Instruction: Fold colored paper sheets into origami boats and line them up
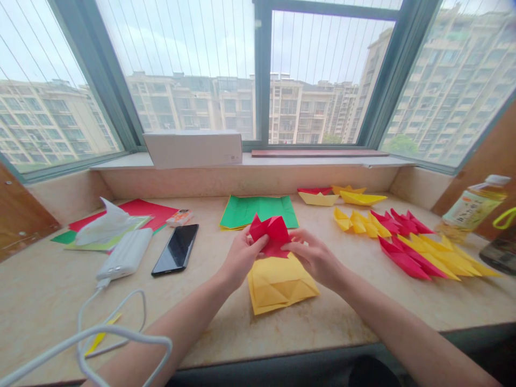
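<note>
While the left hand (pixel 242 257) and right hand (pixel 312 257) pinch folded red paper (pixel 271 232) together above yellow folded paper (pixel 280 285), the bench (pixel 209 322) runs on to its front edge (white cable (pixel 110 322) curling left).

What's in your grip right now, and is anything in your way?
Left hand and right hand both pinching folded red paper. Folded yellow paper lying directly below the hands. Nothing between hands and red paper.

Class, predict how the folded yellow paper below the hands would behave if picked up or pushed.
The folded yellow paper is probably very light, so a push would likely slide it across the smooth stone counter. Its layered creases may stiffen it somewhat, though loose edges could flop.
</note>
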Demonstrator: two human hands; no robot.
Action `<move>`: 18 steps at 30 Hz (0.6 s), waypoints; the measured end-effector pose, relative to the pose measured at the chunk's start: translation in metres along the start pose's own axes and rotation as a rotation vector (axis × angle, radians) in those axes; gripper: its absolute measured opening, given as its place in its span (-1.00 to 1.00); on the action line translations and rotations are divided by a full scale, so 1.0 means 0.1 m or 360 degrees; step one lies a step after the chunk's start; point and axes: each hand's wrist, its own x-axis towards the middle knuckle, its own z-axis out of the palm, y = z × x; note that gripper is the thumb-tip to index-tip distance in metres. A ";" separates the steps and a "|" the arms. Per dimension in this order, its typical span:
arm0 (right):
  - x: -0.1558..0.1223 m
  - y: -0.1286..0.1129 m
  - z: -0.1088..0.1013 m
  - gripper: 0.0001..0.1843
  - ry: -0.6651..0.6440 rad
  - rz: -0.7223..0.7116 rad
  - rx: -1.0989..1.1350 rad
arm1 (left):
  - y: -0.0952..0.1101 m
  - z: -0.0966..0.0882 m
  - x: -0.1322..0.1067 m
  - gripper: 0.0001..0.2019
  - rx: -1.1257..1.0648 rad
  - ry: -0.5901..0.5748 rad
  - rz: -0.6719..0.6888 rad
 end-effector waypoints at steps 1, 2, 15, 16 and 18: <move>0.00 0.00 0.00 -0.68 -0.0008 -0.0020 -0.0059 | 0.00 0.00 0.00 -0.43 -0.0010 -0.0033 -0.0015; 0.01 0.01 0.00 -0.68 -0.0011 -0.0037 -0.0107 | 0.00 -0.01 0.01 -0.41 -0.0020 -0.0063 -0.0023; 0.11 0.02 0.04 -0.45 0.0134 -0.0021 0.0024 | 0.01 -0.10 0.07 -0.61 -0.0077 0.0208 0.0094; 0.16 0.02 0.05 -0.47 0.0209 0.0107 0.0165 | 0.02 -0.11 0.07 -0.61 -0.0089 0.0249 0.0109; 0.29 0.01 0.09 -0.57 0.0252 0.0392 0.0448 | 0.02 -0.12 0.08 -0.61 -0.0097 0.0291 0.0137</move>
